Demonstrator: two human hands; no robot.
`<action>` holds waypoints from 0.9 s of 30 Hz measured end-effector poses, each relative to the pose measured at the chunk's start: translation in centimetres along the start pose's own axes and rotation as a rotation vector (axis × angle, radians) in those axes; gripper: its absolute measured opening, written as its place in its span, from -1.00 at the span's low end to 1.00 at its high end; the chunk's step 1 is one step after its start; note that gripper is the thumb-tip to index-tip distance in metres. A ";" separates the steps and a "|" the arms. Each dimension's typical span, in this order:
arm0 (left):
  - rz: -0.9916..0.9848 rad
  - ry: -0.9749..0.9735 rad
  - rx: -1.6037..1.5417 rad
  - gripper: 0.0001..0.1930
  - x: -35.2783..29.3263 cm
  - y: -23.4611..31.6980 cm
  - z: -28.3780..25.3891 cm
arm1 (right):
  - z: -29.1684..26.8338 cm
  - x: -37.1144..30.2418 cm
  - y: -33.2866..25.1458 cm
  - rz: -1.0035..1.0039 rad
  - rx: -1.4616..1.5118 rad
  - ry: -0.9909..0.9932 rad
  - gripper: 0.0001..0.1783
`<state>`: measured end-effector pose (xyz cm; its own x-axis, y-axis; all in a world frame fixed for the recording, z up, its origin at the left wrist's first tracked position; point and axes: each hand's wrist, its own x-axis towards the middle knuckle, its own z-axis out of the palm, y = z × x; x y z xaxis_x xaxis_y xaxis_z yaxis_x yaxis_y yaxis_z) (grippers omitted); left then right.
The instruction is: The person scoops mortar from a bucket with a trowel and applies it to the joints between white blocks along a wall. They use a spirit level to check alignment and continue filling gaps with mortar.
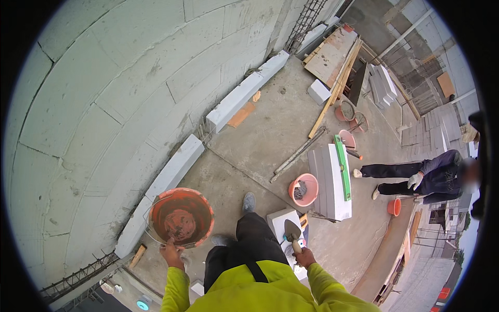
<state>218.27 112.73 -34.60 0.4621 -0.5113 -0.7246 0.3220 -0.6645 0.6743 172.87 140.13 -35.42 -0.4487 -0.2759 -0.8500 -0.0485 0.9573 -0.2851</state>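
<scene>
The left hand [173, 255] grips an orange bucket [204, 208] by its rim (some mix [180, 224] inside). The right hand [305, 258], wrapped around a trowel [292, 232], has a white block [276, 222] below.

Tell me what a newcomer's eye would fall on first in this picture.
Probably the orange-red bucket at lower left, held by its near edge in the left grip. Next, the bright green spirit level on the stacked white blocks, right of centre. Then the pointed trowel in the right grip, lower centre.
</scene>
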 end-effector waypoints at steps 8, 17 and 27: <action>0.206 -0.483 0.321 -0.70 -8.5 4.8 29.2 | -6.2 -1.8 1.3 0.143 0.572 0.136 -0.71; 0.380 -0.826 0.585 -0.62 -21.0 3.6 56.0 | -14.0 6.8 -11.4 0.015 0.883 0.191 -0.78; 0.433 -1.304 0.869 -0.41 -34.5 5.8 75.5 | -16.2 8.8 -25.5 0.130 1.137 0.433 -0.82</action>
<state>141.82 85.40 -16.42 -0.7319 -0.5204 -0.4399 -0.3858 -0.2157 0.8970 155.72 114.73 -28.47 -0.6625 0.0751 -0.7453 0.7287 0.2948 -0.6181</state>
